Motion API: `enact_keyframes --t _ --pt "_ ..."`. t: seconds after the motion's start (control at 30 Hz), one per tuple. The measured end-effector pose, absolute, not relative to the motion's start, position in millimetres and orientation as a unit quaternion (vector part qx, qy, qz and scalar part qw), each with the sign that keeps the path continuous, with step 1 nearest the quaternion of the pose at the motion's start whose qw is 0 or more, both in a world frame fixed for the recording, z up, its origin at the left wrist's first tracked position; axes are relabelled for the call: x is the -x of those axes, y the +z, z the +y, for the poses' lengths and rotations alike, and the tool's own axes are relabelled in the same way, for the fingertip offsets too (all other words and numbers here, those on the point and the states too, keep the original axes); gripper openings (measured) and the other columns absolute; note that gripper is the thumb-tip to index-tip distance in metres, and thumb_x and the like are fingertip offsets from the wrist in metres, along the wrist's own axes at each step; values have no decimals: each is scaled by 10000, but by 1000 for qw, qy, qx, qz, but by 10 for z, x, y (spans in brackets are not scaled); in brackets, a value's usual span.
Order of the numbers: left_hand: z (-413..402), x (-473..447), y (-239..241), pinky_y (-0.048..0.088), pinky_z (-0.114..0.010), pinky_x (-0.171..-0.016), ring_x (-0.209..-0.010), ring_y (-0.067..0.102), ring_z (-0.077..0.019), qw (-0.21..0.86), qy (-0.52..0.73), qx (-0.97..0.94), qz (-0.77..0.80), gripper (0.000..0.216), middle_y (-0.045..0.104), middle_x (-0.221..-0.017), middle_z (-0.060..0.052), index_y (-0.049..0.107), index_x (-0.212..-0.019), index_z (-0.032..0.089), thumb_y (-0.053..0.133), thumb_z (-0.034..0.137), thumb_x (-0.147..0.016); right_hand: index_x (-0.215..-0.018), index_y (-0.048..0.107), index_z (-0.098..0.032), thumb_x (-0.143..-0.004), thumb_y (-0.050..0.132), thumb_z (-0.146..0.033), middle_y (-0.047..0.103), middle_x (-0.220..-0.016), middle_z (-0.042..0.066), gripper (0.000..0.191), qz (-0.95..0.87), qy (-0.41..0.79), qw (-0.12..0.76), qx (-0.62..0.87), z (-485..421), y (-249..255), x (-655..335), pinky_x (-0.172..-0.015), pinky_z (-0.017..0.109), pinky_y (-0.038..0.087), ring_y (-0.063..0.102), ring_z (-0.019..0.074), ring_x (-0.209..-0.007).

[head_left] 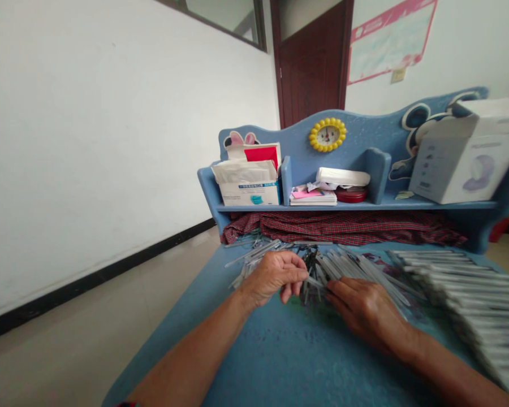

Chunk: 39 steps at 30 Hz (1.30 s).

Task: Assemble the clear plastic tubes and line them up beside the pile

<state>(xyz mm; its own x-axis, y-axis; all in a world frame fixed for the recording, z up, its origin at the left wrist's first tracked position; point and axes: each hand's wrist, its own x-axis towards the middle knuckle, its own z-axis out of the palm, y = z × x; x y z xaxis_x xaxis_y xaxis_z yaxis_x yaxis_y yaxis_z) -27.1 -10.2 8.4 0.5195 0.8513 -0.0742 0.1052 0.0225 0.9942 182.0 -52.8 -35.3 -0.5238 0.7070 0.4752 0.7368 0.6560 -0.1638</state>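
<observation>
On the blue desk [280,356] lies a spread of thin grey strips [356,265], with a small dark bundle [310,265] in the middle of them. My left hand [274,276] is curled, its fingertips pinched on that dark bundle. My right hand [362,308] lies low on the desk, fingers together, tips touching the strips beside the bundle. A large neat stack of the same grey strips [470,294] runs along the right side.
A red checked cloth [343,226] lies under the blue shelf [348,206]. The shelf holds paper boxes [248,183], pink notes [311,195], a red tin [351,195], a white box [466,155] and a yellow clock [327,134]. White wall left, dark door [311,62] behind.
</observation>
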Motion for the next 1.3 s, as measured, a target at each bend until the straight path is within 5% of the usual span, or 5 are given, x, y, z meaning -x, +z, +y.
enact_keyframes --t 0.23,0.47,0.63,0.87,1.3 --pt "-69 276 24 276 -163 -331 -312 411 -48 529 294 -679 415 281 573 -511 22 556 -769 127 559 409 -759 -872 609 -201 -874 435 -239 651 -762 33 179 -828 102 332 441 -530 -309 -1816 -616 275 441 612 164 -684" --pt "-61 212 -140 422 -251 -644 -711 593 -167 108 121 -870 465 142 650 -745 -41 661 -771 168 528 215 -761 -878 633 -206 -862 447 -246 664 -759 34 191 -816 125 328 459 -499 -318 -1831 -631 285 454 618 170 -688" --pt "-97 174 -128 425 -268 -667 -763 602 -192 27 45 -881 471 193 658 -817 -67 675 -824 178 492 229 -789 -858 645 -229 -866 441 -249 654 -721 33 205 -830 90 320 448 -489 -335 -1835 -580 277 438 612 166 -645" --pt "-91 200 -165 410 -250 -648 -727 581 -167 93 93 -886 444 141 633 -765 -37 659 -764 178 523 170 -727 -831 639 -238 -858 461 -251 643 -692 22 181 -831 82 319 448 -471 -360 -1845 -554 272 419 604 163 -622" --pt "-41 248 98 355 -172 -414 -396 488 -54 591 439 -542 405 198 624 -625 -5 569 -781 126 664 222 -636 -789 618 -205 -861 441 -259 634 -703 21 198 -824 132 265 484 -525 -298 -1814 -590 277 381 601 167 -657"
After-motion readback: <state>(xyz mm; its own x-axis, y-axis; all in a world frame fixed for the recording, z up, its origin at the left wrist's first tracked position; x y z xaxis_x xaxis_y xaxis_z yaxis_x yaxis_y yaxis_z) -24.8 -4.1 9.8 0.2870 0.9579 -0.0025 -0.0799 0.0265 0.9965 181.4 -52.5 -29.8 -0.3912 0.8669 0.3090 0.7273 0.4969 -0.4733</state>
